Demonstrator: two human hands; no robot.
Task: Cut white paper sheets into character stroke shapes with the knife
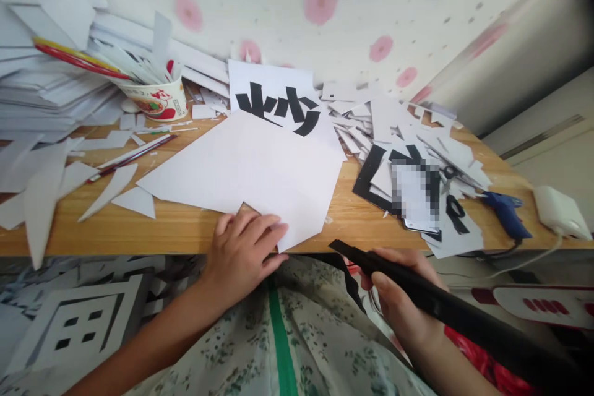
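Observation:
A large white sheet (260, 167) with angled edges lies on the wooden table near its front edge. My left hand (244, 244) rests on the sheet's lower edge, fingers slightly apart, by a small notch; I see nothing held in it. Off the table's front edge, my right hand (403, 291) is closed around a long black cutter (431, 303), its tip pointing up and left, apart from the sheet. Behind the large sheet is a white paper with black strokes (278, 105), partly covered by it.
A paper cup (162, 99) of tools and stacked white boards (41, 93) are at the left. To the right are white scraps (385, 117), a phone (417, 198), scissors (449, 172), a blue glue gun (508, 213) and a white adapter (561, 210).

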